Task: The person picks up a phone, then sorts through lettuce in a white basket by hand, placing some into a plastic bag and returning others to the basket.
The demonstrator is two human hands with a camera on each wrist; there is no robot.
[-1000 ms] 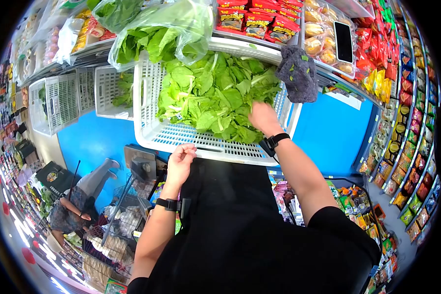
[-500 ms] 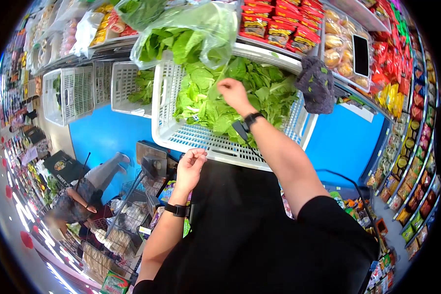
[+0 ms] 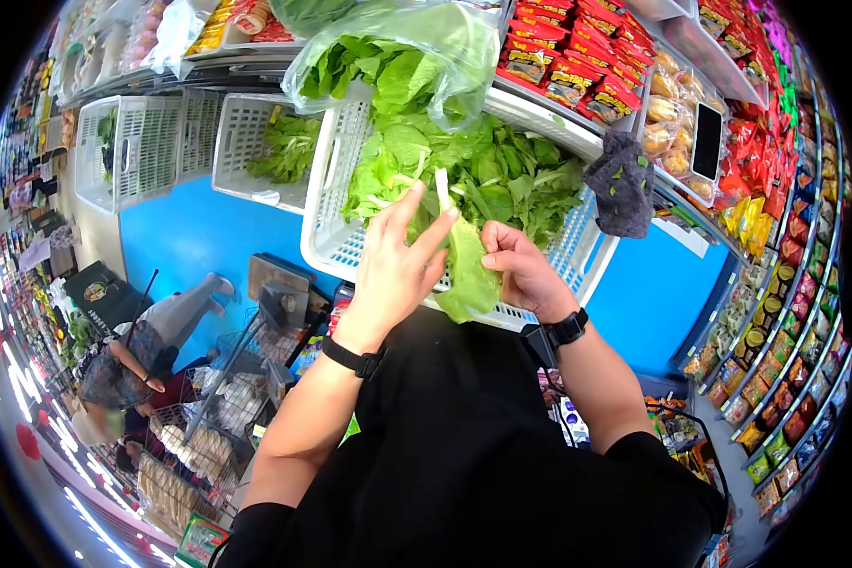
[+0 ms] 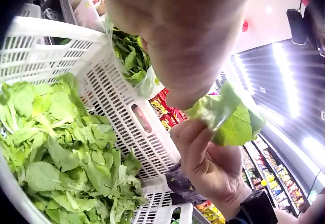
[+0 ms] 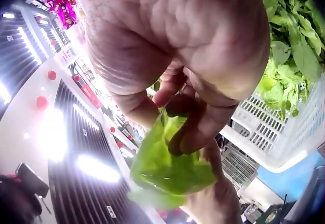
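A single green leaf with a pale stem hangs over the near edge of the white crate. My right hand pinches its side between thumb and fingers; the pinch also shows in the right wrist view, on the leaf. My left hand is at the leaf's other side, fingers spread and fairly straight, one fingertip by the stem; whether it touches is unclear. In the left wrist view my palm covers part of the leaf. Loose leafy greens fill much of the crate.
A clear bag of greens overhangs the crate's back left. A dark cloth hangs at its right corner. Red snack packs and a phone lie behind. At left are more crates, a cart and a person.
My right hand has come back from the pile toward me and now holds a leaf. My left hand has moved up and forward to the leaf, its fingers spreading from a curled pose.
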